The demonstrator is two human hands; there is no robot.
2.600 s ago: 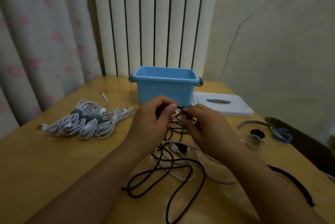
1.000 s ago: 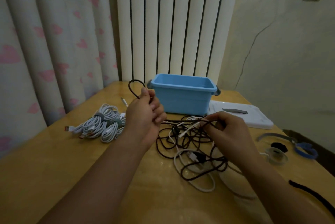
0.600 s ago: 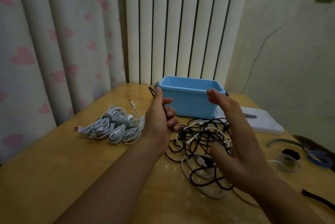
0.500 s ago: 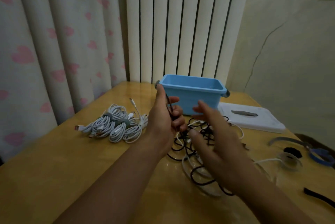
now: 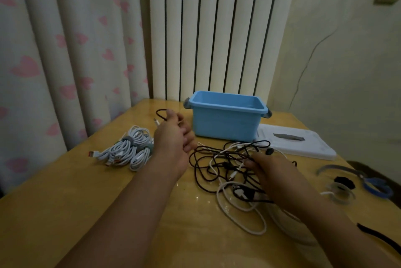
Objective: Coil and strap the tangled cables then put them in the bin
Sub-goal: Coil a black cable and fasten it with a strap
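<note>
A tangle of black and white cables (image 5: 230,168) lies on the wooden table in front of the blue bin (image 5: 225,121). My left hand (image 5: 173,135) is raised left of the bin and grips a loop of the black cable (image 5: 160,113), which runs down into the tangle. My right hand (image 5: 271,172) rests on the right side of the tangle, fingers reaching into the strands; whether they pinch one is hidden. Several white cables, coiled and strapped (image 5: 128,150), lie to the left.
A white bin lid (image 5: 299,142) lies right of the bin. Straps, a tape roll (image 5: 340,191) and a blue loop (image 5: 377,187) sit at the right edge. A black strap (image 5: 382,239) lies at the lower right. Curtain and radiator stand behind the table.
My left hand has pulled the black cable loop up and to the left. My right hand let go, swung up open, then dropped back onto the tangle.
</note>
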